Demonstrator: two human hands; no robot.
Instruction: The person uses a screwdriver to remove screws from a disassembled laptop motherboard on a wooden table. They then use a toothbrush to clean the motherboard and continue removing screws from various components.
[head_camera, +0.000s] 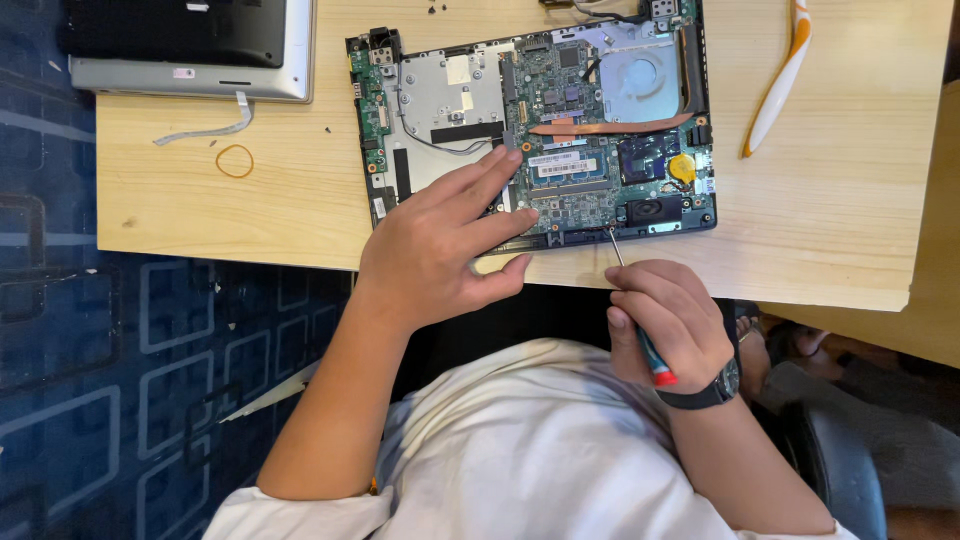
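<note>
Pale wood-grain laminate makes up the tabletop (830, 200), and on it lies an opened laptop base (535, 135), a flat dark tray of a shell. Inside it sit a green circuit board, a silver metal plate at 9 o'clock, a round grey fan at 1 o'clock, a copper heat pipe running across the middle, and a small yellow coin cell at 3 o'clock.

The left hand (440, 250) rests on the base's near edge, fingers spread wide and flat, fingertips on the board beside the memory module. The right hand (670, 320), at 5 o'clock from the base, is closed around a screwdriver (640, 320) with a blue and red handle; its thin steel shaft slants up to the base's near rim, tip touching there. A dark watch wraps that wrist.

At 10 o'clock a grey lid panel (190, 45) lies with a white ribbon cable (205, 128) trailing from it, and a tan rubber band (235, 160) forms a loop just beside. At 2 o'clock lies a white and orange pry tool (780, 85), long and curved.
</note>
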